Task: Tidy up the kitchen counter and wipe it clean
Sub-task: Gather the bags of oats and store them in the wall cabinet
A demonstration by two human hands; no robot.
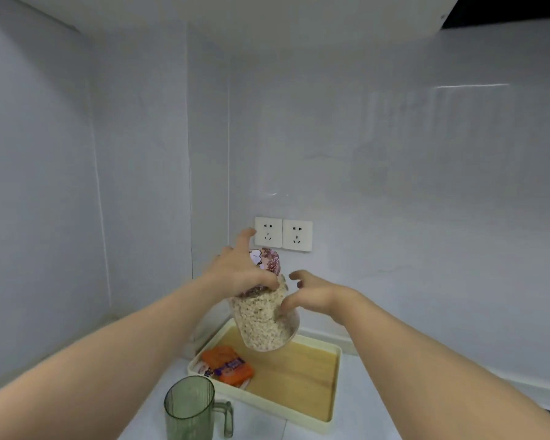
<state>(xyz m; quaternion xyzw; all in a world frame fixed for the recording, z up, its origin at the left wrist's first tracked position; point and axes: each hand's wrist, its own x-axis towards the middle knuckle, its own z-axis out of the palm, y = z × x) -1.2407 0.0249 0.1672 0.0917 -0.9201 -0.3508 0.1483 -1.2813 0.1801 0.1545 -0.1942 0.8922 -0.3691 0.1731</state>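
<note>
Jar (264, 322) was in the air, clear body packed with pale flakes, tilted with its patterned lid (269, 260) up and away, base down toward the camera. It hung over the far-left part of the tray (336, 385), not touching it.

Left hand (238, 271): gripped the lid end from the left, fingers (246, 236) mostly curled round the lid, one finger sticking up in front of the wall sockets (283, 234).

Right hand (311, 296): at the right side of the jar body. Lower fingers (288, 304) lay against the glass, upper ones were spread and clear of it. Couldn't tell if that was a real grip or just contact.

Tray: cream rim, wooden floor, sat on the white surface (362, 414) in the corner by the walls. Orange packet (227, 365) lay flat in the tray's near-left corner, touching the rim.

Green see-through mug (188, 408) stood upright on the surface just beside the tray's near-left corner, outside it, handle pointing right. Nothing visible inside.

Two white sockets side by side on the back wall, behind and above the jar. Both forearms bare, reaching in from the bottom corners. Frame a bit soft, so the lid print wasn't readable beyond pink and white.
</note>
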